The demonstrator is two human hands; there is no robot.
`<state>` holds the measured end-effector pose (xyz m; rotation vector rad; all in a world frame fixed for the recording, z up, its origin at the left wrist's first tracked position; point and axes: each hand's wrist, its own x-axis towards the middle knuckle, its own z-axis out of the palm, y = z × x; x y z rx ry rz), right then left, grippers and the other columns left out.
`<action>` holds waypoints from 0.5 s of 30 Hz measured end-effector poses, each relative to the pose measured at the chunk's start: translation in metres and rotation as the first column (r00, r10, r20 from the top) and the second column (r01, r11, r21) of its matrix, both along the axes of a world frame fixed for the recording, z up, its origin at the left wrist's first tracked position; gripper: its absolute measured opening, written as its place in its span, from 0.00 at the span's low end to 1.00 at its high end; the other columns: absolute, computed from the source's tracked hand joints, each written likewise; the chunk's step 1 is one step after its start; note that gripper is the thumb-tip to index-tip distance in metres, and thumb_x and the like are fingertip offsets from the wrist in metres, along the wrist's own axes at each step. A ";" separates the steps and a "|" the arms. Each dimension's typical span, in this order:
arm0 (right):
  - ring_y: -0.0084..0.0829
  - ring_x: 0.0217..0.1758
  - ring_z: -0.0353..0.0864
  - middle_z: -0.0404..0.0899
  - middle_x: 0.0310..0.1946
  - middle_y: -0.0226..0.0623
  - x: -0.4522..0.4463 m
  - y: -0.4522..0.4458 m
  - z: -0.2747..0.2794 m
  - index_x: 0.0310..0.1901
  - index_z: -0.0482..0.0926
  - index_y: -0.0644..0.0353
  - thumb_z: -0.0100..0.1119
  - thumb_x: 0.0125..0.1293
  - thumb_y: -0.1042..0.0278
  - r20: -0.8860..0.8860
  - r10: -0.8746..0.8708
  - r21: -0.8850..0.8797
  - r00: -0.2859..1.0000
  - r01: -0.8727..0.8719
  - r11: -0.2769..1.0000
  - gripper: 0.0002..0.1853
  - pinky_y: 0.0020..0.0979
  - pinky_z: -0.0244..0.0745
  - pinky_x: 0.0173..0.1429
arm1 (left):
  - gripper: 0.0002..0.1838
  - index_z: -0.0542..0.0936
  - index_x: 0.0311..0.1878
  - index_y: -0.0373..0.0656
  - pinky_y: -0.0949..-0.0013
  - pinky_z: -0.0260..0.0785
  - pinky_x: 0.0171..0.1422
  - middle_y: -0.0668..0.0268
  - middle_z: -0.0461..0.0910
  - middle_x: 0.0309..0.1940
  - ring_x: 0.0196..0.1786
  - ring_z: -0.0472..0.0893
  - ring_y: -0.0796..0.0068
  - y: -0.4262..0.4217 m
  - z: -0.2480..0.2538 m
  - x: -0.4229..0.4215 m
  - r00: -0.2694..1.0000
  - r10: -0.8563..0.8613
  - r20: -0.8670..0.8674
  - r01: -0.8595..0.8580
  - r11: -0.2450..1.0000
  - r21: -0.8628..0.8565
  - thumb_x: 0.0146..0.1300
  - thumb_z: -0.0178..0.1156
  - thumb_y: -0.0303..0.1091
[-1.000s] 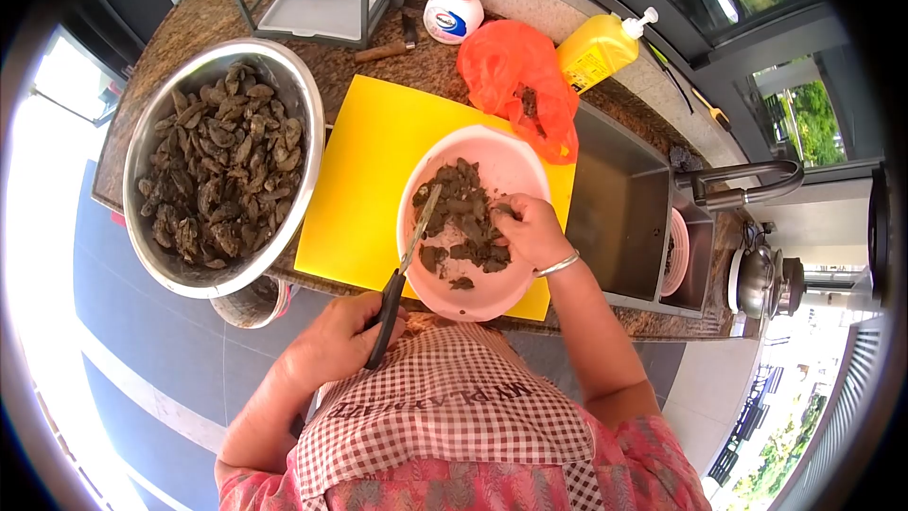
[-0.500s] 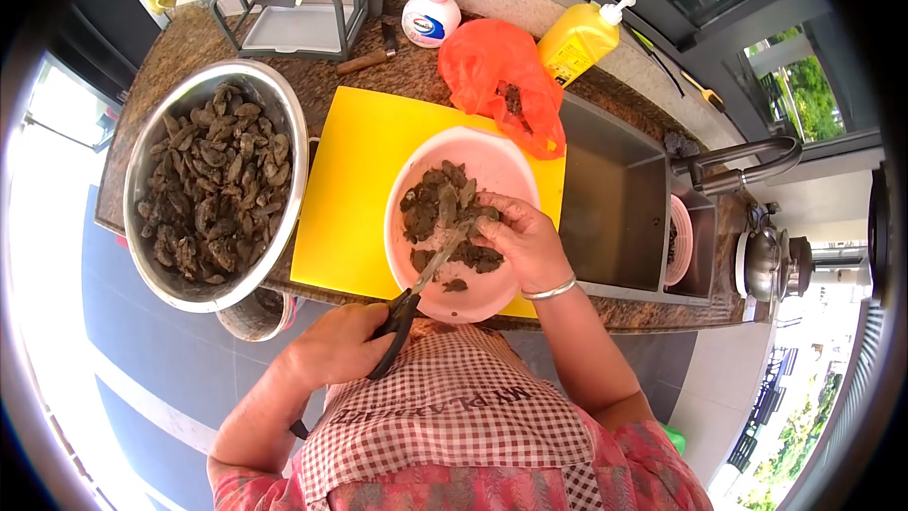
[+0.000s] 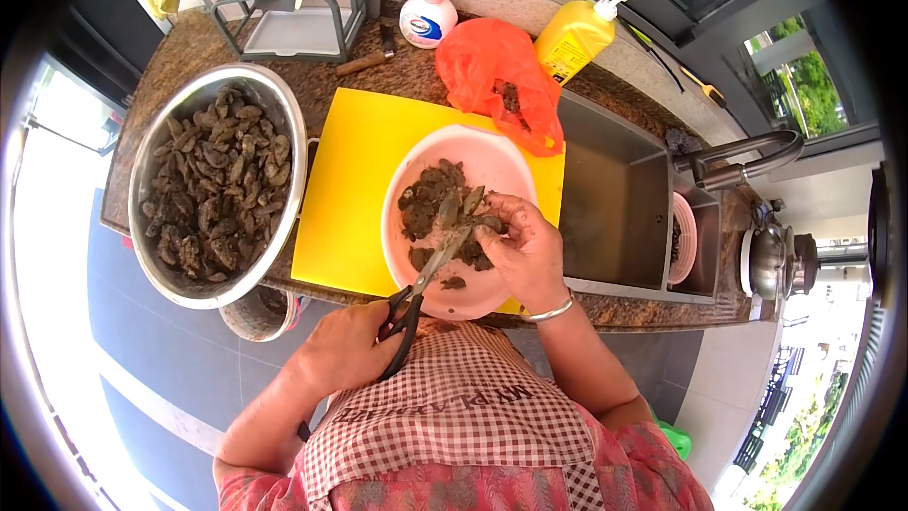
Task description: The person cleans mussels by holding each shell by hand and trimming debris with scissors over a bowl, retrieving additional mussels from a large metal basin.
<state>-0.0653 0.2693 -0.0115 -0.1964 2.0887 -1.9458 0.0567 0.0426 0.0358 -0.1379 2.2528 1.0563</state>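
Okay: left hand (image 3: 352, 345) grips scissors (image 3: 432, 268), right hand (image 3: 523, 248) pinches dark piece (image 3: 490, 222) over pink bowl (image 3: 506, 163). Piece likely light, slippery; hold by end.

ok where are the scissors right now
In the head view, the scissors are just below and left of centre, held in the left hand, their blades pointing over the pink bowl toward the right hand.

Head cam, wide, facing fwd & down, close over pink bowl (image 3: 506, 170)
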 end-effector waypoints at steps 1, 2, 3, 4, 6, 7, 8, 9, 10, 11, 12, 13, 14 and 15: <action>0.23 0.52 0.80 0.80 0.51 0.37 -0.001 0.000 -0.002 0.58 0.73 0.70 0.62 0.64 0.84 -0.014 -0.003 -0.003 1.000 0.003 1.000 0.20 0.24 0.77 0.56 | 0.20 0.80 0.42 0.35 0.53 0.73 0.48 0.46 0.83 0.35 0.42 0.82 0.46 -0.002 -0.004 0.001 1.000 0.002 0.013 -0.002 1.000 0.017 0.65 0.58 0.46; 0.23 0.51 0.81 0.81 0.50 0.37 -0.003 0.001 -0.002 0.57 0.74 0.70 0.63 0.63 0.84 0.006 -0.001 -0.028 1.000 0.001 1.000 0.20 0.24 0.78 0.54 | 0.20 0.80 0.43 0.35 0.54 0.73 0.48 0.47 0.83 0.36 0.42 0.83 0.47 -0.004 -0.008 0.002 1.000 0.003 0.027 -0.004 0.999 0.034 0.65 0.58 0.46; 0.23 0.49 0.81 0.81 0.49 0.37 -0.005 0.003 -0.002 0.57 0.74 0.70 0.65 0.63 0.83 0.027 0.002 -0.053 1.000 -0.001 0.999 0.20 0.24 0.79 0.53 | 0.21 0.81 0.44 0.35 0.55 0.73 0.49 0.47 0.83 0.36 0.43 0.83 0.48 -0.004 -0.010 0.003 1.000 0.016 0.023 -0.017 0.999 0.036 0.65 0.59 0.47; 0.22 0.48 0.82 0.81 0.48 0.37 -0.006 0.003 -0.002 0.56 0.75 0.70 0.66 0.62 0.82 0.047 0.007 -0.077 0.999 -0.003 0.997 0.20 0.23 0.79 0.51 | 0.21 0.81 0.45 0.35 0.55 0.73 0.49 0.48 0.83 0.36 0.43 0.83 0.50 -0.005 -0.012 0.004 0.999 0.029 0.020 -0.030 0.999 0.038 0.64 0.60 0.47; 0.22 0.48 0.82 0.81 0.47 0.36 -0.007 0.003 -0.004 0.56 0.75 0.69 0.66 0.62 0.82 0.018 0.023 -0.061 1.000 -0.022 0.998 0.20 0.23 0.79 0.51 | 0.21 0.81 0.46 0.35 0.57 0.73 0.49 0.48 0.84 0.37 0.43 0.83 0.52 -0.006 -0.013 0.004 0.999 0.028 0.036 -0.029 0.999 0.041 0.64 0.60 0.47; 0.22 0.48 0.82 0.81 0.47 0.36 -0.007 0.002 -0.004 0.56 0.75 0.68 0.66 0.62 0.83 0.004 0.031 -0.052 1.000 -0.030 0.998 0.20 0.23 0.79 0.51 | 0.22 0.81 0.47 0.35 0.57 0.73 0.50 0.48 0.84 0.37 0.43 0.84 0.52 -0.006 -0.013 0.002 0.998 0.011 0.057 -0.014 0.999 0.044 0.65 0.60 0.47; 0.23 0.50 0.81 0.81 0.48 0.36 -0.006 0.001 -0.002 0.57 0.74 0.68 0.65 0.62 0.84 0.032 0.042 -0.046 0.999 -0.040 0.998 0.20 0.23 0.79 0.52 | 0.22 0.81 0.48 0.35 0.57 0.73 0.50 0.49 0.84 0.37 0.44 0.84 0.53 -0.006 -0.014 0.001 0.997 -0.006 0.078 0.002 0.999 0.048 0.65 0.60 0.47; 0.23 0.52 0.81 0.80 0.50 0.37 -0.005 -0.001 0.004 0.57 0.74 0.68 0.64 0.62 0.85 0.061 0.053 -0.039 0.997 -0.050 0.998 0.21 0.24 0.79 0.54 | 0.22 0.81 0.47 0.35 0.57 0.73 0.49 0.49 0.84 0.36 0.43 0.84 0.53 -0.007 -0.016 0.001 0.998 -0.007 0.055 0.003 0.998 0.063 0.65 0.60 0.47; 0.24 0.53 0.80 0.79 0.52 0.37 -0.004 -0.002 0.007 0.57 0.73 0.68 0.64 0.62 0.86 0.089 0.064 -0.032 0.994 -0.061 0.998 0.21 0.24 0.79 0.55 | 0.21 0.81 0.47 0.35 0.57 0.73 0.49 0.49 0.84 0.35 0.42 0.84 0.54 -0.008 -0.021 0.001 0.999 -0.007 0.033 0.005 0.997 0.079 0.65 0.60 0.47; 0.24 0.53 0.80 0.79 0.52 0.37 -0.005 -0.001 0.006 0.57 0.73 0.68 0.64 0.62 0.86 0.072 0.069 -0.029 0.995 -0.067 0.997 0.21 0.24 0.79 0.55 | 0.21 0.81 0.47 0.35 0.58 0.73 0.48 0.49 0.84 0.35 0.41 0.84 0.54 -0.009 -0.023 0.001 1.000 -0.007 0.011 0.006 0.996 0.093 0.65 0.60 0.47; 0.24 0.53 0.80 0.79 0.52 0.37 -0.006 -0.001 0.006 0.57 0.73 0.68 0.64 0.62 0.86 0.055 0.073 -0.025 0.996 -0.072 0.997 0.21 0.23 0.80 0.55 | 0.21 0.81 0.47 0.35 0.58 0.74 0.47 0.50 0.83 0.34 0.40 0.84 0.55 -0.009 -0.023 0.000 1.000 -0.017 0.020 0.015 0.996 0.087 0.65 0.60 0.47; 0.24 0.53 0.80 0.79 0.52 0.37 -0.007 -0.001 0.006 0.57 0.73 0.68 0.64 0.62 0.86 0.038 0.077 -0.022 0.996 -0.076 0.997 0.21 0.23 0.80 0.54 | 0.21 0.81 0.47 0.35 0.59 0.74 0.46 0.50 0.83 0.33 0.39 0.83 0.55 -0.010 -0.022 -0.002 0.999 -0.026 0.030 0.024 0.996 0.081 0.65 0.60 0.47; 0.24 0.53 0.80 0.79 0.51 0.36 -0.008 -0.001 0.005 0.57 0.73 0.68 0.64 0.62 0.85 0.048 0.075 -0.046 0.996 -0.073 0.996 0.21 0.23 0.80 0.54 | 0.21 0.81 0.46 0.35 0.59 0.74 0.46 0.50 0.83 0.32 0.37 0.83 0.56 -0.011 -0.021 -0.004 0.999 -0.036 0.038 0.033 0.997 0.074 0.66 0.60 0.47; 0.23 0.53 0.81 0.79 0.51 0.36 -0.009 -0.001 0.003 0.56 0.74 0.68 0.65 0.62 0.85 0.059 0.074 -0.070 0.996 -0.070 0.995 0.21 0.23 0.80 0.54 | 0.21 0.81 0.46 0.35 0.60 0.74 0.45 0.51 0.83 0.31 0.37 0.83 0.57 -0.011 -0.019 -0.006 0.998 -0.043 0.047 0.039 0.994 0.098 0.66 0.60 0.47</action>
